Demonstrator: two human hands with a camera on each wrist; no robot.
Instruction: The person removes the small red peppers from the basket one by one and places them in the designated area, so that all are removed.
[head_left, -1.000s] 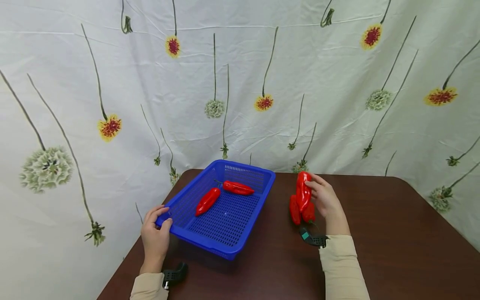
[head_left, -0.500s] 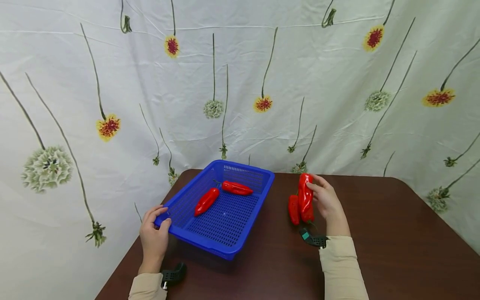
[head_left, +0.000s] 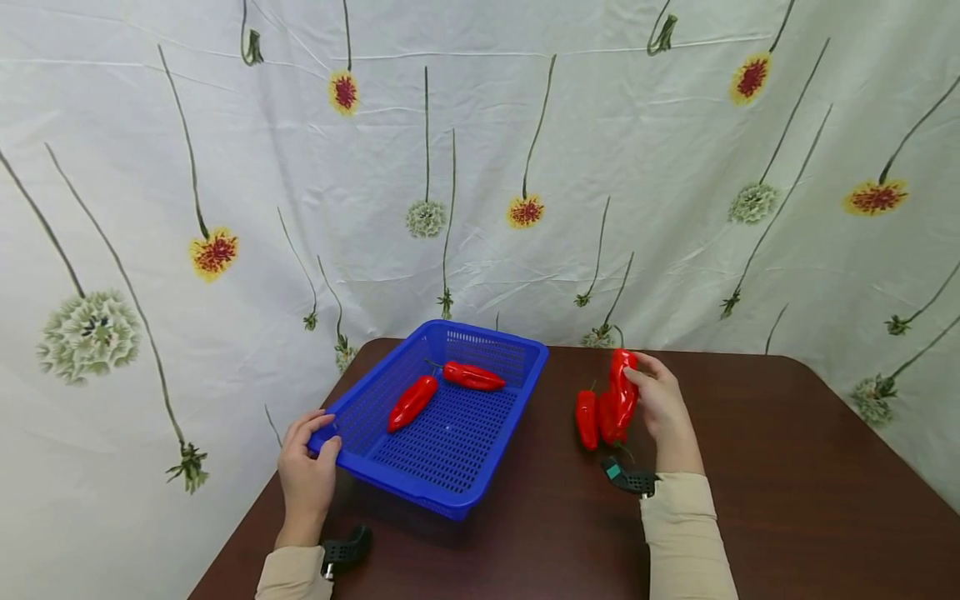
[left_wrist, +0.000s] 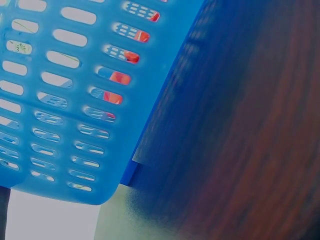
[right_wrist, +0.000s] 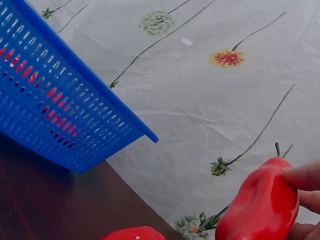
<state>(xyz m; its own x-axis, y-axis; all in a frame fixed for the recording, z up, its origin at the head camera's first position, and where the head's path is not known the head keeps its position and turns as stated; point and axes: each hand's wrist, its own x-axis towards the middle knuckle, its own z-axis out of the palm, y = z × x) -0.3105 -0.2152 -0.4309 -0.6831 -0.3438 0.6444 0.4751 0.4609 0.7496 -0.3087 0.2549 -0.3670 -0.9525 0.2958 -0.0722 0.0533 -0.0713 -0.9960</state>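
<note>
Right hand (head_left: 662, 404): grasping the held pepper (head_left: 622, 383), thumb on one side and fingers on the other.
Held pepper: roughly upright, stem end up, in front of the middle of the far edge of the table (head_left: 765, 467). In the head view its lower part covers some of the right table pepper (head_left: 604, 417); whether the two touch, I cannot tell.
Table peppers: the right one has its stem towards the near edge; just beside it lies the left table pepper (head_left: 587, 421), stem towards the far edge.
Left hand (head_left: 307, 471): grasping the rim of the basket (head_left: 405, 483) at its near left corner, thumb and fingers curled over it.
Basket: blue, slotted, along the table's left edge near the far left corner.
Basket peppers: both on the basket floor, near each other. The left basket pepper (head_left: 412, 404) lies slantwise by the left wall; the back basket pepper (head_left: 474, 376) lies crosswise by the far wall, stem to the left.
Cloth (head_left: 480, 167): pale, flower-printed, hanging behind the table.
Sleeves (head_left: 686, 533): beige, on both arms.
</note>
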